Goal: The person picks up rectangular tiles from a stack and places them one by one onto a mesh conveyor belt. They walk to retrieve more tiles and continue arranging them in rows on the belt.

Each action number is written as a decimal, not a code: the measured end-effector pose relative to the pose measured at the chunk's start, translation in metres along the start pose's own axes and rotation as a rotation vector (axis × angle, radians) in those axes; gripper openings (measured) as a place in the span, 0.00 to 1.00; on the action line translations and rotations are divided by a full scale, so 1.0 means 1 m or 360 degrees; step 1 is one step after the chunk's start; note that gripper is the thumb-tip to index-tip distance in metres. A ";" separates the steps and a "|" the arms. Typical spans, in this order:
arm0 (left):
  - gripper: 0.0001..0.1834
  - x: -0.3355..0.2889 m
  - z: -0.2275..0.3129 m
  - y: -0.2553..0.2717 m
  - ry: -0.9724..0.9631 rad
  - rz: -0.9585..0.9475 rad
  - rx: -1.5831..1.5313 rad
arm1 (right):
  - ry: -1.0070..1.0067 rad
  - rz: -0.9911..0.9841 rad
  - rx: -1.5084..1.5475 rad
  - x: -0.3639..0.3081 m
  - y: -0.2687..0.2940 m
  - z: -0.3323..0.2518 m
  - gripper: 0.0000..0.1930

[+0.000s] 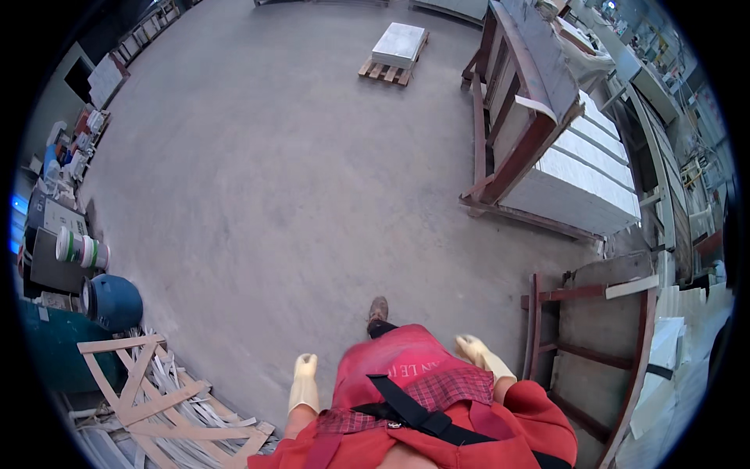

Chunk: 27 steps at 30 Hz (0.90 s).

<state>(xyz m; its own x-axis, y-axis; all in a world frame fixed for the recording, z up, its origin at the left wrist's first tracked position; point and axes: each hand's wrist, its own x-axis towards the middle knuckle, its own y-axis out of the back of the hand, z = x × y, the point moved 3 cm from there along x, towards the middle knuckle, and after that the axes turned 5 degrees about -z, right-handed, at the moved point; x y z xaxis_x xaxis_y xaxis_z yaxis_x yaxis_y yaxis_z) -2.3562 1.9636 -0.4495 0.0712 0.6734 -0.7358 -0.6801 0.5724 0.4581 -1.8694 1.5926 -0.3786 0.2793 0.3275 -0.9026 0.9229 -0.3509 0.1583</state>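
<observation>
My left hand (304, 377), in a cream rubber glove, hangs beside my red apron (398, 356). Its fingers look curled in, and nothing shows in them. On the apron's other side is my right hand (478, 352), gloved alike, slightly blurred, also with curled fingers around nothing visible. Neither hand touches any object. One brown shoe (378, 308) is out ahead of the apron on the grey floor. Closest to my left hand is a wooden frame (148, 402) over loose pale strips; a dark red metal rack (594, 356) stands nearest my right.
Ahead on the right, a larger rack (519, 152) holds white slabs (578, 184). Far ahead, a pallet (384, 73) bears stacked pale slabs (400, 43). Along the left edge stand a blue drum (116, 302), white buckets (82, 248) and a row of clutter (74, 160).
</observation>
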 end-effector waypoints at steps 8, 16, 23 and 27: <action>0.31 0.089 0.180 -0.023 0.0177 -0.0234 -0.0254 | 0.0397 0.0060 0.0139 0.063 0.069 -0.280 0.24; 0.33 0.274 0.397 -0.015 0.0104 -0.0379 0.0253 | 0.0159 0.0216 0.0360 0.199 0.135 -0.412 0.28; 0.32 0.444 0.697 -0.014 -0.0565 -0.0152 0.0306 | 0.0040 0.0264 0.0368 0.213 0.218 -0.543 0.27; 0.34 0.490 0.867 -0.053 -0.0592 -0.0223 0.0503 | 0.0099 0.0340 0.0638 0.240 0.261 -0.626 0.25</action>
<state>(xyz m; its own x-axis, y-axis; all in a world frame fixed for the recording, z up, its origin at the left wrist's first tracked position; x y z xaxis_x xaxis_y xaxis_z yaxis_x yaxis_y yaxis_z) -1.6526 2.6693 -0.4015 0.4402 0.6681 -0.5999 -0.3954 0.7441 0.5386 -1.3961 2.1290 -0.3030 0.4788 0.2590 -0.8388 0.6711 -0.7240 0.1595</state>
